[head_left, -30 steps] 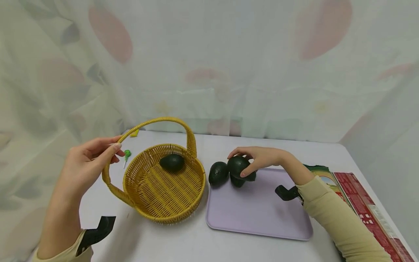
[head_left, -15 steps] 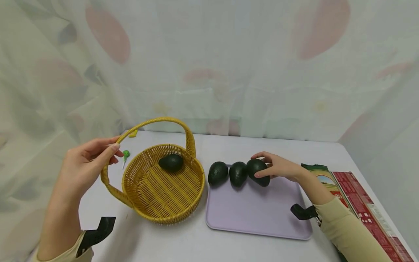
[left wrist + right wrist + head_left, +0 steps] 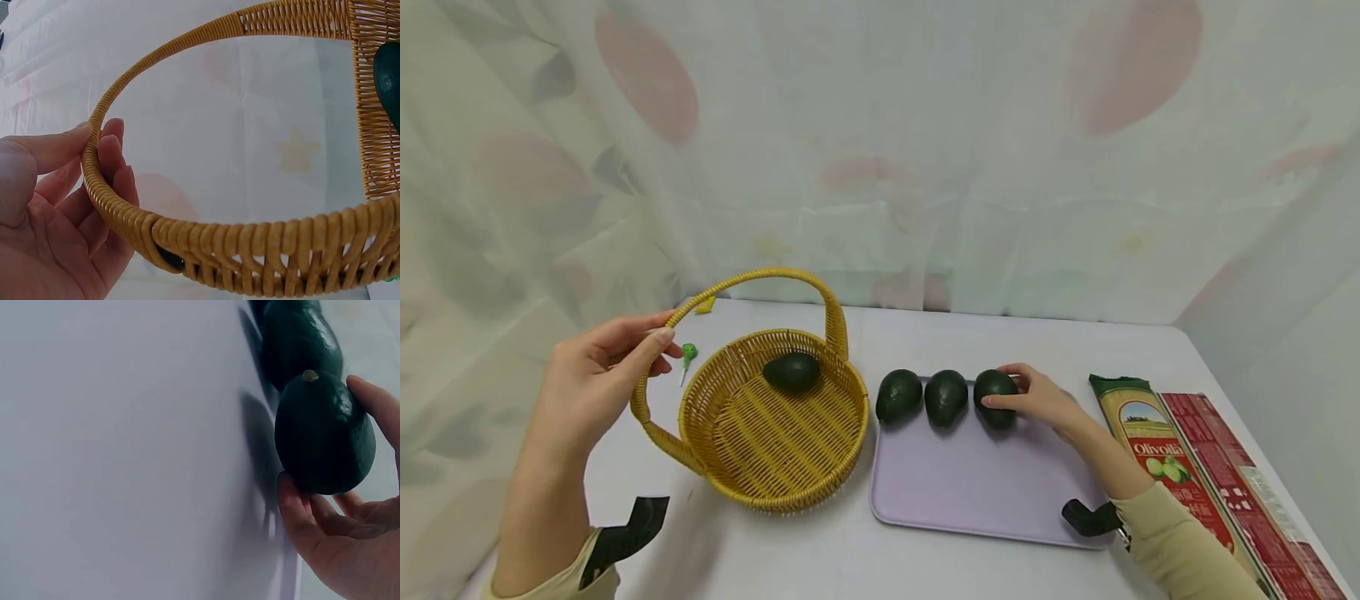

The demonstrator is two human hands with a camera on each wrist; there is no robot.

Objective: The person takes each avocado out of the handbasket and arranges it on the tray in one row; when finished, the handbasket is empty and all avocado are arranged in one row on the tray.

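Observation:
My left hand (image 3: 606, 371) pinches the handle (image 3: 115, 84) of a round yellow wicker basket (image 3: 775, 467) between thumb and fingers. One dark green avocado (image 3: 793, 372) lies inside the basket. On the lilac tray (image 3: 985, 500) to the right, my right hand (image 3: 1037, 398) holds an avocado (image 3: 325, 434), its thumb on one side and fingers on the other. Left of this one, a middle avocado (image 3: 946, 398) and a leftmost avocado (image 3: 898, 397) complete a row along the tray's far edge.
A green and red Olivoilà package (image 3: 1157, 450) lies right of the tray, partly under the right forearm. Behind the left hand are a small green-topped stick (image 3: 689, 353) and a yellow piece (image 3: 705, 306). A patterned curtain (image 3: 880, 150) hangs behind the table.
My right hand has carried its avocado rightward from above the middle one and lowered it to the row's right end on the tray. The left hand and basket have stayed put.

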